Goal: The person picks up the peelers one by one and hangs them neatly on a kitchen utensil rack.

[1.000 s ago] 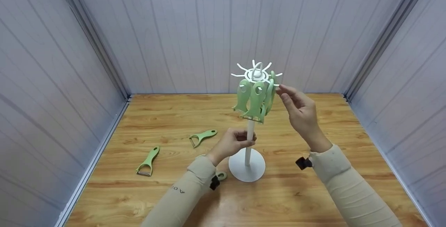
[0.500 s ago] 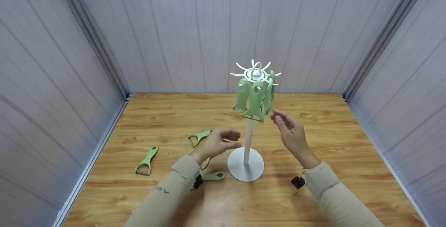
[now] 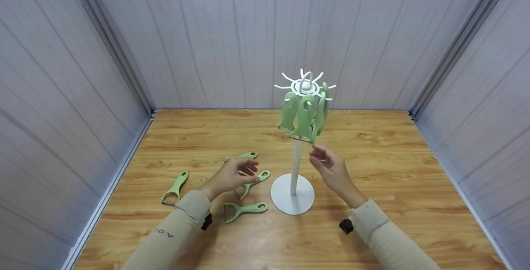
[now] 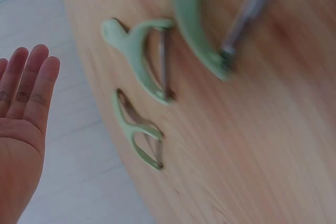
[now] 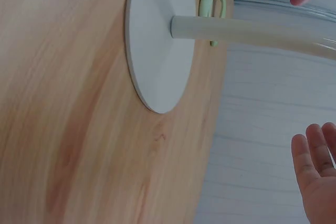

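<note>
A white stand with a round base and a ring of hooks on top carries several green peelers on its front and right hooks. My left hand hovers over the loose peelers left of the stand, fingers relaxed and holding nothing; it partly covers one peeler in the head view. Just below the hanging peelers, to the right of the pole, my right hand is held in the air with loosely bent fingers and nothing in it. The left wrist view shows my left palm with its fingers extended.
Nearest the front lies a peeler beside the base. Another peeler rests farther left, and a partly hidden peeler lies behind my left hand. Panelled walls enclose the wooden table at the back and sides.
My left hand has let go of the pole and moved left over the loose peelers. My right hand has come down from the hooks to below the hanging peelers.
</note>
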{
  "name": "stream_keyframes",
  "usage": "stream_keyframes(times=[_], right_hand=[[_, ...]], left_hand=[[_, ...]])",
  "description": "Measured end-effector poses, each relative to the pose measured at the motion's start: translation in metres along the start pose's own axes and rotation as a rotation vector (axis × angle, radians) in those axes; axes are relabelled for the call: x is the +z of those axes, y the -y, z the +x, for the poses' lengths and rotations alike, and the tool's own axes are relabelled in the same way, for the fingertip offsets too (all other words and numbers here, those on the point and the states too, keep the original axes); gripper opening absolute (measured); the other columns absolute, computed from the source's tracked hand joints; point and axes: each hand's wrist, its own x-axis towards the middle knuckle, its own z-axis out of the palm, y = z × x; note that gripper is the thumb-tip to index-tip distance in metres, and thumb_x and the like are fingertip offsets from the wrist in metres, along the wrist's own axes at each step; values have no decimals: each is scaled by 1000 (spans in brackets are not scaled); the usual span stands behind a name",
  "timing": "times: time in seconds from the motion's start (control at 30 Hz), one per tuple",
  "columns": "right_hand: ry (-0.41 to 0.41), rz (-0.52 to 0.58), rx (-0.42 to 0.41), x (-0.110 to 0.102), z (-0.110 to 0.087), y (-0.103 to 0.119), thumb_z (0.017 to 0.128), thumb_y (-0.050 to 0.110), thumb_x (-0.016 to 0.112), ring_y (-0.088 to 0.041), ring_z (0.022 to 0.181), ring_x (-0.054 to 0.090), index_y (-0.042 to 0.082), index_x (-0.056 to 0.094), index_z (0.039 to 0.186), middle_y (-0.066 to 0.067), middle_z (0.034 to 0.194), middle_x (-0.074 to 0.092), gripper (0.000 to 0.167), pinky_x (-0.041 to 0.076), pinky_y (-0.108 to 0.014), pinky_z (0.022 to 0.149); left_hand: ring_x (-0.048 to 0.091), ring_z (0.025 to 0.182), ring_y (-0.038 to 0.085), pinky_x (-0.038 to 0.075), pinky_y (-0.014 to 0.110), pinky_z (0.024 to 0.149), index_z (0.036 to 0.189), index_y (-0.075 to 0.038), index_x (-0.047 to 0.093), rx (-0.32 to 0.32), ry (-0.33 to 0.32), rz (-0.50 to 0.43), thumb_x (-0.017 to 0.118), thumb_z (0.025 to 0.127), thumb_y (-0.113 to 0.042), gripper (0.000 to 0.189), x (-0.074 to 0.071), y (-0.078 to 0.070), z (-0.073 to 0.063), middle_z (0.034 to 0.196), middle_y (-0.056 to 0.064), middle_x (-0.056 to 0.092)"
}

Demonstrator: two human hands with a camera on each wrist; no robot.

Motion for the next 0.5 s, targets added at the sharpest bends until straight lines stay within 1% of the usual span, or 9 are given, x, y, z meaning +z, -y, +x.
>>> stream_keyframes(times=[0.13, 0.27, 0.37, 0.43, 0.5], right_hand=[[57, 21, 37, 8, 0, -4, 103, -2, 70, -17, 115, 70, -11, 59, 143, -30, 127, 67, 43, 59, -19, 98], [108, 32, 33, 16, 1, -4, 100, -2, 75, -28, 118, 70, -12, 58, 143, -26, 127, 69, 48, 59, -23, 100], [143, 27, 38, 22, 3, -2, 98, 0, 78, -27, 117, 70, -11, 58, 141, -26, 127, 70, 48, 60, -26, 102], [158, 7, 38, 27, 5, -2, 98, 2, 79, -27, 117, 70, -10, 59, 139, -25, 127, 70, 46, 60, -30, 103], [162, -15, 33, 31, 6, -3, 99, 3, 79, -24, 113, 71, -9, 61, 136, -24, 123, 71, 42, 61, -30, 102]], left_hand=[[72, 117, 37, 62, 51, 100, 141, 3, 66, -47, 51, 39, 82, 100, -20, 49, -6, 8, -15, 130, 27, 70], [71, 115, 34, 62, 50, 97, 139, 4, 67, -76, 97, 90, 81, 100, -23, 49, -8, 15, -27, 130, 24, 71], [71, 112, 33, 62, 53, 96, 136, 5, 68, -73, 119, 124, 83, 98, -19, 48, -8, 18, -33, 126, 23, 73], [72, 110, 33, 62, 54, 96, 134, 6, 69, -63, 132, 149, 84, 96, -16, 47, -7, 20, -35, 122, 21, 74], [72, 109, 34, 62, 55, 96, 133, 5, 70, -58, 144, 169, 87, 94, -15, 47, -6, 22, -37, 119, 20, 75]])
